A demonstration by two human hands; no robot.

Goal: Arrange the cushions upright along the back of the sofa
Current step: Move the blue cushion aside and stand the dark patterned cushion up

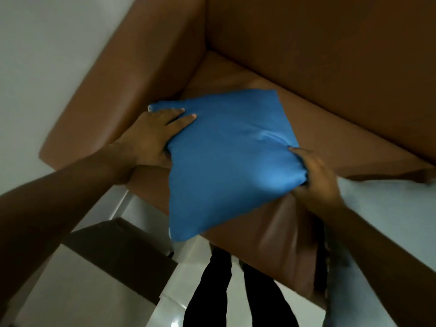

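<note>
the risk i see from here is the cushion [226, 161] flopping forward once it's let go. it looks soft and underfilled, so if it's stood up on one corner the way it's tilted now, or set short of the backrest [330, 55], i'd expect it to slump onto the seat [342, 138] instead of staying upright. the near corner also hangs out past the front edge of the sofa [132, 95], over the floor [203, 253], so a loose grip could drop it there.

the left hand [151, 135] has its fingers [186, 119] spread flat over the upper left edge with the thumb tucked under, pinching the fabric. the right hand [316, 180] is clenched round the right corner, bunching the cover into folds. both are grasping the cushion.

it's a plain blue square, smooth cloth, no pattern or piping i can make out, turned like a diamond and held just above the seat near the corner where the left armrest [99, 119] meets the back. the picture is a bit blurred, so whether its far corner touches the seat i can't tell. no other cushion is plainly in sight.
</note>
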